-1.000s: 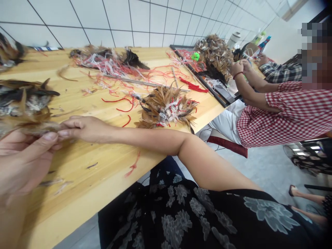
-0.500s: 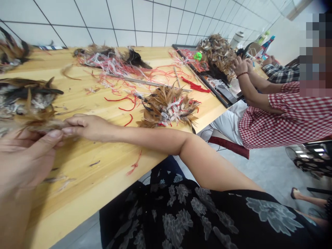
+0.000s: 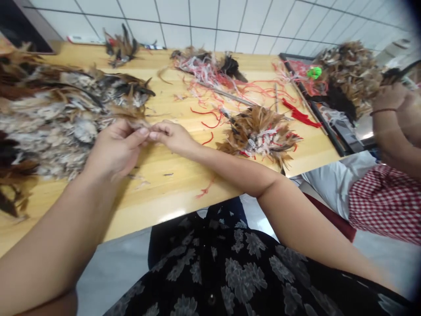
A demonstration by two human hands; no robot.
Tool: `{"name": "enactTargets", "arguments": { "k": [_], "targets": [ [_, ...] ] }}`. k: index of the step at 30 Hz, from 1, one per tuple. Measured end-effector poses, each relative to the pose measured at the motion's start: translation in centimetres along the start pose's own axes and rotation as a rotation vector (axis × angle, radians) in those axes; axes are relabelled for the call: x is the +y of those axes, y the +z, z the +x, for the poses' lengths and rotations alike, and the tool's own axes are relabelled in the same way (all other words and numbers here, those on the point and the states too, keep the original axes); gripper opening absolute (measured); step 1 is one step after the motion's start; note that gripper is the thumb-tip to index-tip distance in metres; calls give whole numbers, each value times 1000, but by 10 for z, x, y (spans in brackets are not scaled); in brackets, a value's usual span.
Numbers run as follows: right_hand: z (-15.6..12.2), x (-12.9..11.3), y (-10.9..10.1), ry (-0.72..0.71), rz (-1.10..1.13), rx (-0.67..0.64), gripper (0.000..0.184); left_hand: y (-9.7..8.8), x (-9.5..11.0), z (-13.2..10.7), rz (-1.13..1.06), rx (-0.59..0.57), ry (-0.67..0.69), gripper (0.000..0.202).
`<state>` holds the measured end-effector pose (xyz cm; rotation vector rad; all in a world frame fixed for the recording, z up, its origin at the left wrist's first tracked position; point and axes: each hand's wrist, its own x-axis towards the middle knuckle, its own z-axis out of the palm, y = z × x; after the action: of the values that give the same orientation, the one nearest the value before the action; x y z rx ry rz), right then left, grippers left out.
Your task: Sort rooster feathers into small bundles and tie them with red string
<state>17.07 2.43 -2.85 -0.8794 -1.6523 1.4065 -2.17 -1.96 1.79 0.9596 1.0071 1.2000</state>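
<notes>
A large heap of brown, grey and black feathers (image 3: 49, 118) lies on the left of the wooden table (image 3: 171, 175). My left hand (image 3: 115, 149) is closed at the heap's right edge, pinching feathers between thumb and fingers. My right hand (image 3: 169, 134) meets it fingertip to fingertip, pinched on the same small tuft. A tied bundle of tan feathers with white and red string (image 3: 259, 134) lies to the right of my right forearm.
Loose red and white strings (image 3: 210, 77) lie scattered mid-table with thin sticks (image 3: 226, 93). A dark tray (image 3: 315, 101) at the right holds another feather pile (image 3: 351, 74). A person in a red checked shirt (image 3: 384, 202) sits at the right, hand raised.
The view has swung left, bringing the big feather heap into sight. Both my hands now sit nearer the middle of the picture, still pinched together on feathers.
</notes>
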Motion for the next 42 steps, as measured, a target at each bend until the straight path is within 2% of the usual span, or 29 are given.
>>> {"name": "enactTargets", "arguments": {
  "k": [1, 3, 5, 9, 12, 15, 18, 21, 26, 29, 34, 39, 42],
  "targets": [
    [-1, -1, 0, -6, -3, 10, 48, 2, 1, -1, -4, 8, 11, 34],
    [-4, -4, -2, -3, 4, 15, 49, 11, 7, -5, -7, 57, -10, 46],
    [-7, -7, -3, -1, 43, 26, 52, 24, 15, -11, -39, 78, -51, 48],
    [-8, -11, -8, 10, 212, 8, 68, 44, 34, -19, -34, 128, -148, 55],
    [-9, -14, -11, 29, 297, -7, 70, 46, 42, -20, -27, 160, -188, 51],
    [-11, -16, -12, 40, 276, 13, 55, 41, 43, -18, -44, 170, -190, 45],
    [-12, -15, -12, 38, 226, 16, 46, 40, 38, -15, -146, 155, -189, 50],
    [-12, -12, -10, 40, 245, 38, 52, 44, 35, -17, -238, 149, -214, 55],
    [-13, -14, -7, 42, 300, 44, 59, 57, 45, -26, -210, 160, -312, 77],
    [-15, -16, -7, 43, 304, 30, 63, 62, 51, -29, -189, 150, -329, 81],
    [-14, -13, -7, 17, 264, 11, 70, 56, 43, -23, -181, 121, -302, 79],
    [-13, -9, -7, 0, 243, 30, 72, 38, 24, -12, -211, -2, -218, 51],
    [-12, -5, -7, -11, 215, 37, 70, 31, 18, -10, -230, -16, -209, 44]
  ]
}}
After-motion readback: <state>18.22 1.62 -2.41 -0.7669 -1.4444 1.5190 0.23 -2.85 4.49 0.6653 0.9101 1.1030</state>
